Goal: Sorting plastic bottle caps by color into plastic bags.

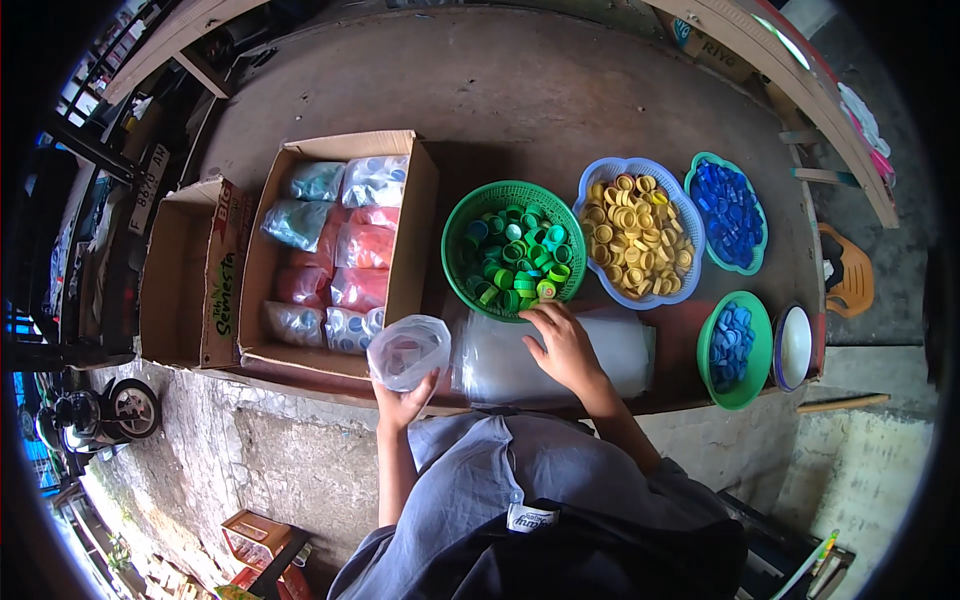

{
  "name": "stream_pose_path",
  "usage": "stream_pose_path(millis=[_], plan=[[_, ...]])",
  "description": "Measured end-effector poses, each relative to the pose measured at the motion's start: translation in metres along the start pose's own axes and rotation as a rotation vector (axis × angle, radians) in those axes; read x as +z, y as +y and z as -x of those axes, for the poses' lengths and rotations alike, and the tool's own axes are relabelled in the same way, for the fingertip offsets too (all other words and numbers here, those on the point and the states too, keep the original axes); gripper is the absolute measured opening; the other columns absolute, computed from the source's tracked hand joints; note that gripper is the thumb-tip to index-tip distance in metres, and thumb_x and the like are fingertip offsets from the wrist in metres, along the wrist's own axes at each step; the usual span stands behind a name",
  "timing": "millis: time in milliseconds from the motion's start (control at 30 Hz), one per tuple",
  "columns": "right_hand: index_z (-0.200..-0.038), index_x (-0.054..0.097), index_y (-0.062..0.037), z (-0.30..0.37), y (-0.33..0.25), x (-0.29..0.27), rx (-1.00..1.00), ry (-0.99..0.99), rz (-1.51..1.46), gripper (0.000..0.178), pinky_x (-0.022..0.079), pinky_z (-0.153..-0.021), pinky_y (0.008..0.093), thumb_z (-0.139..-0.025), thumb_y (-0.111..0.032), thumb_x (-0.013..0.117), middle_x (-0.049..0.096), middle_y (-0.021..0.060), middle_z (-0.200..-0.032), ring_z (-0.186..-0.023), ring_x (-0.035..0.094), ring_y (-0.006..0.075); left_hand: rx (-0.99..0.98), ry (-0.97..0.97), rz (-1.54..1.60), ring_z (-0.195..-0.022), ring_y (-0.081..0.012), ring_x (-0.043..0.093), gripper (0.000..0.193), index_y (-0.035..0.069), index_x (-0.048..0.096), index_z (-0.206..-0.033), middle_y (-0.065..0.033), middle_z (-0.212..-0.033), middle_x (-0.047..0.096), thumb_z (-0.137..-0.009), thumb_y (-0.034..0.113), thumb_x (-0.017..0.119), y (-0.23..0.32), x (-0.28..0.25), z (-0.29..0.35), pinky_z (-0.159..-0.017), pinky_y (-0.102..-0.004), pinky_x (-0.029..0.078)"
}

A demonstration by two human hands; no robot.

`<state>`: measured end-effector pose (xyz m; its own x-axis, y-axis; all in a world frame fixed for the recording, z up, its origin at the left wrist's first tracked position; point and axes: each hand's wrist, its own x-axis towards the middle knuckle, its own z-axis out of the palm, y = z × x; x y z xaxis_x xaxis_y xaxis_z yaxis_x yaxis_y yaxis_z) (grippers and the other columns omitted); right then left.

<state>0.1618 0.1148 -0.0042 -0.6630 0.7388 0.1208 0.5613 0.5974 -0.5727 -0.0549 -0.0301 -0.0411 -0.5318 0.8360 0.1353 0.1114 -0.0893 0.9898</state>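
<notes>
My left hand (404,402) grips a clear plastic bag (410,352) from below, its round mouth spread upward beside the cardboard box. Inside the bag I cannot make out any caps. My right hand (566,350) is at the near rim of a round green basket (452,262), thumb apart from the bent fingers. Green bottle caps (515,250) fill much of that basket, and a yellow-green cap (546,289) lies close to my fingertips. Beneath my right hand, flat clear plastic bags (490,362) are stacked along the table's near edge.
An open cardboard box (425,200) holds several filled bags; another box (175,270) stands left of it. To the right are a lavender basket (590,262) of yellow caps, a green basket (765,240) of dark blue caps, a green bowl (755,370) of light blue caps and a white bowl (793,345).
</notes>
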Motion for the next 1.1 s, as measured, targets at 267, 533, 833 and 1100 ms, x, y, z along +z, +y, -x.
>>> stream_pose_path(millis=[267,533,833,1100], plan=[[-0.09,0.062,-0.0041,0.019,-0.012,-0.013,0.028,-0.026,-0.055,0.018,0.046,-0.077,0.0387,-0.074,-0.011,0.066,0.059,0.0102,-0.089,-0.089,0.056,0.0308,0.0,0.05,0.032,-0.097,-0.0227,0.055,0.064,-0.002,0.042,-0.118,-0.0136,-0.107,0.054,-0.066,0.013,0.076,0.004,-0.014,0.023,-0.085,-0.0359,0.044],[-0.074,0.063,-0.0115,-0.028,0.031,-0.029,0.034,0.275,0.366,0.003,0.035,-0.074,0.038,-0.071,-0.013,0.065,0.049,0.0037,-0.082,-0.085,0.046,0.0239,0.138,-0.145,-0.261,-0.092,-0.0282,0.059,0.072,-0.006,0.046,-0.118,-0.018,-0.104,0.057,-0.061,0.025,0.076,0.012,-0.013,0.019,-0.081,-0.0375,0.047],[-0.078,0.072,-0.0165,-0.069,0.063,-0.019,-0.059,0.006,0.574,0.017,0.033,-0.078,0.035,-0.068,-0.006,0.064,0.05,0.0055,-0.092,-0.096,0.043,0.0224,0.209,-0.325,-0.354,-0.095,-0.0354,0.058,0.069,-0.002,0.048,-0.118,-0.0185,-0.109,0.057,-0.062,0.028,0.075,0.039,0.007,0.005,-0.087,-0.0414,0.045],[-0.09,0.067,-0.0123,-0.069,0.062,-0.049,-0.196,0.08,0.159,0.031,0.034,-0.091,0.0382,-0.06,-0.014,0.076,0.049,0.005,-0.101,-0.106,0.042,0.0244,0.206,-0.356,-0.307,-0.094,-0.0339,0.059,0.066,-0.001,0.049,-0.116,-0.0182,-0.106,0.057,-0.062,0.025,0.075,0.042,0.012,0.003,-0.082,-0.0391,0.047]])
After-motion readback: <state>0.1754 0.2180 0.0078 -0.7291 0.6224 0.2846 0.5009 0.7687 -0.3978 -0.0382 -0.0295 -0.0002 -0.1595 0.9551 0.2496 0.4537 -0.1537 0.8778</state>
